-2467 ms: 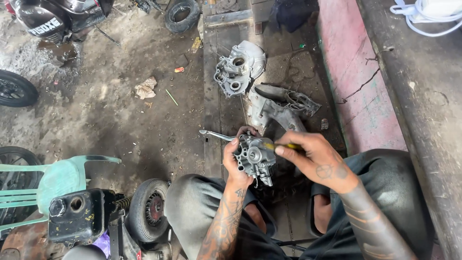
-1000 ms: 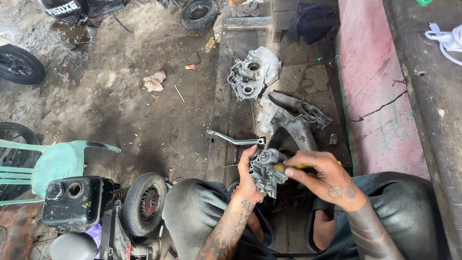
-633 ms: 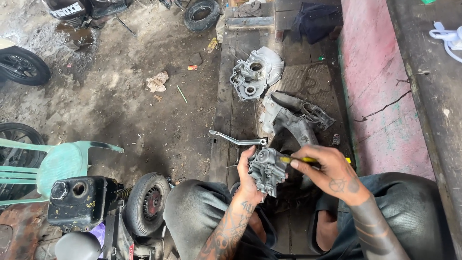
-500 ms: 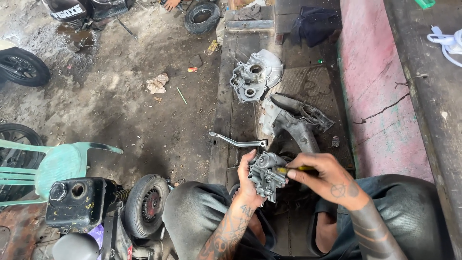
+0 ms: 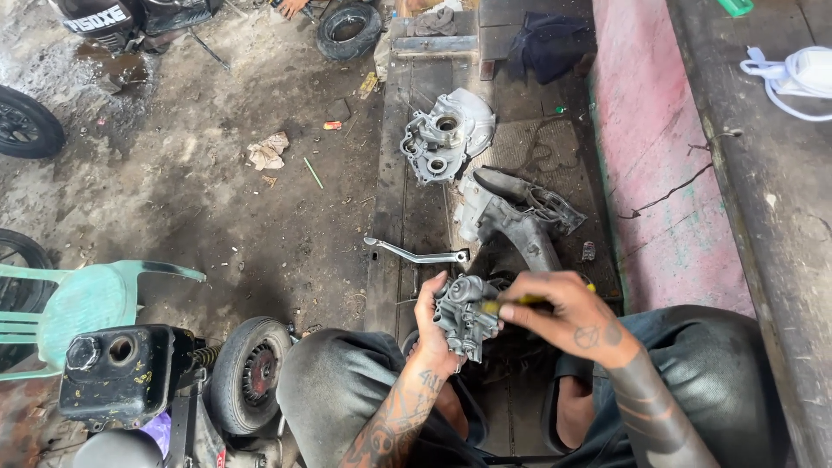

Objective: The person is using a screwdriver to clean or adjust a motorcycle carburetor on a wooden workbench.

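Note:
I sit low with my knees apart over a dirty workshop floor. My left hand (image 5: pixel 431 334) grips a small grey metal carburetor (image 5: pixel 466 316) from its left side, held between my knees. My right hand (image 5: pixel 568 314) holds a yellow-handled screwdriver (image 5: pixel 511 303) whose tip is against the carburetor's right side. Just beyond the hands lies a bent chrome lever (image 5: pixel 414 254), and further out a grey engine crankcase half (image 5: pixel 444 134) and another dark cast metal part (image 5: pixel 513 213).
A green plastic chair (image 5: pixel 82 299), a black fuel tank (image 5: pixel 117 368) and a small wheel (image 5: pixel 250 373) stand at my left. Tyres (image 5: pixel 348 28) lie at the far edge. A raised pink concrete ledge (image 5: pixel 646 147) runs along the right, with a white cloth (image 5: pixel 802 74) beyond it.
The view has drifted slightly. Both hands stay on the carburetor and screwdriver, with small shifts of the right hand at the carburetor's side.

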